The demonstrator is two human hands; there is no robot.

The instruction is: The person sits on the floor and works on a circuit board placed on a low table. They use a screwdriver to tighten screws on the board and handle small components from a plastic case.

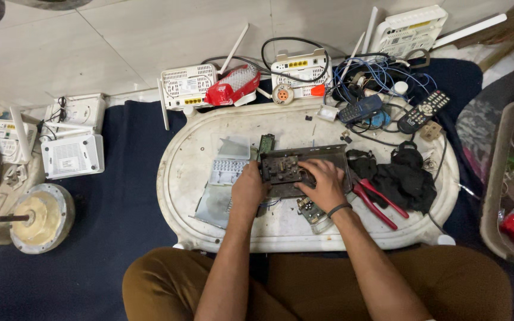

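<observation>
A dark metal chassis with a circuit board inside (290, 166) lies in the middle of a white oval tray table (185, 178). My left hand (248, 187) grips the chassis's left edge. My right hand (325, 184), with a dark band on the wrist, rests on top of the board, fingers curled on its parts. A grey flat panel (224, 178) lies just left of the chassis. Red-handled pliers (379, 202) lie right of my right hand, beside a heap of black cloth (403, 175).
White routers (188, 86) stand at the table's far side and on the left floor (72, 156). Tangled wires (382, 74), two remotes (423, 110) and a red bag (230, 86) crowd the far edge. A round motor part (40, 217) lies left. A clear tub (510, 184) stands right.
</observation>
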